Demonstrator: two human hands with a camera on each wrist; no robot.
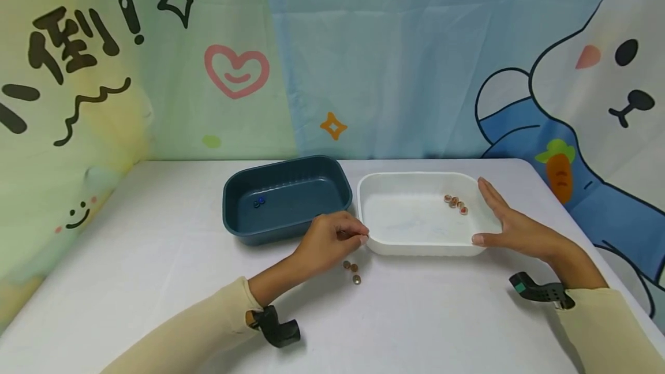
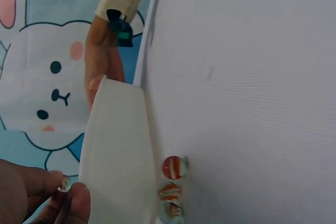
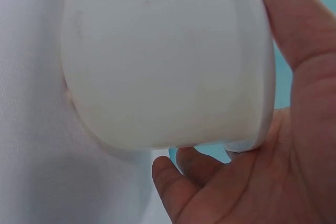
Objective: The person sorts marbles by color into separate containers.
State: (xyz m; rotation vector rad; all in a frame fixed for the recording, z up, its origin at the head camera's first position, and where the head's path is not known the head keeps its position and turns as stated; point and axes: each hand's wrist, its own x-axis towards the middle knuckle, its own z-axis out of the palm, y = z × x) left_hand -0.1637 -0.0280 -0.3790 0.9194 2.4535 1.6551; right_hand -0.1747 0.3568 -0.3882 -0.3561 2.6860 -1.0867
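My left hand [image 1: 328,242] pinches a small clear glass marble [image 2: 65,183] between thumb and fingertips, right at the near left corner of the white tray [image 1: 415,250]. Around the tray's right end my right hand [image 1: 519,235] holds on, thumb at the front rim and fingers spread along the far side. Several orange-brown marbles [image 1: 454,203] lie inside the white tray, toward its right. Just below my left hand, three loose marbles rest on the table; the left wrist view shows one striped red and white marble [image 2: 174,167] among them.
A dark blue-green tray [image 1: 291,229] stands left of the white one, behind my left forearm. Two blue marbles [image 1: 261,201] lie in it. White cloth covers the table [image 1: 415,316], and a printed curtain [image 1: 384,74] hangs along its back edge.
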